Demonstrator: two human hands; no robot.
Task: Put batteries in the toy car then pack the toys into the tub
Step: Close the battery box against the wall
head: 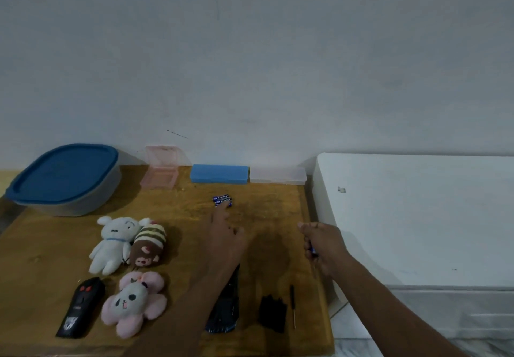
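Two blue batteries lie side by side on the wooden table. My left hand reaches forward, its index fingertip touching them. The toy car, dark and blue, lies partly hidden under my left forearm. To its right sit a black battery cover and a thin black screwdriver. My right hand hovers near the table's right edge, gripping a small blue-handled screwdriver. The tub, closed with a blue lid, stands at the back left.
A white bear plush, a brown striped plush, a pink panda flower plush and a black remote lie at the left. Pink, blue and clear boxes line the wall. A white surface adjoins on the right.
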